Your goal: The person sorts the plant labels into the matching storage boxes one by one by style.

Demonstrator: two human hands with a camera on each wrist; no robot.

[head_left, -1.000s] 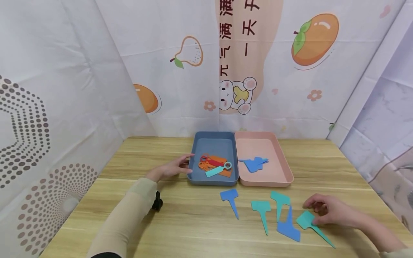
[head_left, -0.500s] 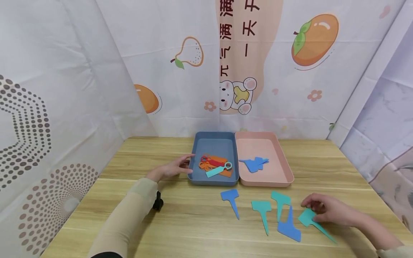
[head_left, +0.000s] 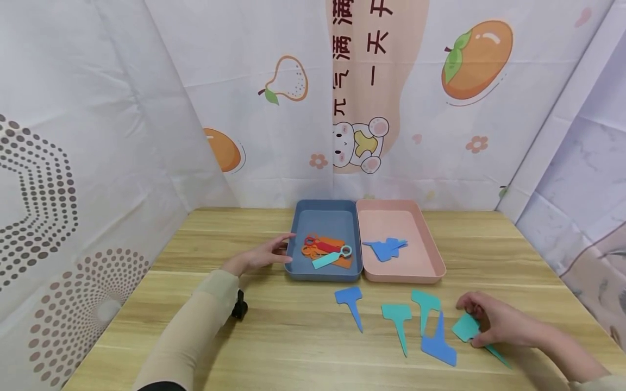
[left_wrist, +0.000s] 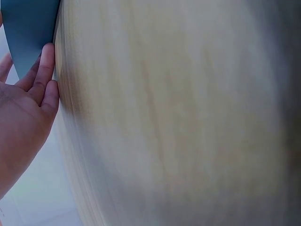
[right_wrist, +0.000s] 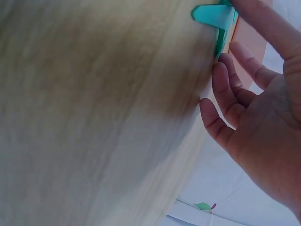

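My left hand (head_left: 264,253) touches the left wall of a blue-grey tray (head_left: 323,276), its fingers spread along the side. Inside lie orange and red tags and a light-teal ring-ended tag (head_left: 326,260). At the right, my right hand (head_left: 508,324) is over a green T-shaped plant label (head_left: 465,327) on the table. The thumb lies across its neck and the other fingers bend loosely past its head; no pinch shows. In the right wrist view the thumb reaches the green label (right_wrist: 209,15). Left of it lie a blue plant label (head_left: 438,348) and two green ones (head_left: 397,312) (head_left: 425,301).
Touching the blue-grey tray stands a pink tray (head_left: 430,274) with several blue labels (head_left: 386,250) in it. Another blue plant label (head_left: 348,296) lies in front of the trays. A printed cloth (head_left: 274,179) hangs behind the wooden table (head_left: 293,347).
The green label under my right hand has shifted slightly away from me. My right thumb has moved further across its neck. My left hand and the trays hold still.
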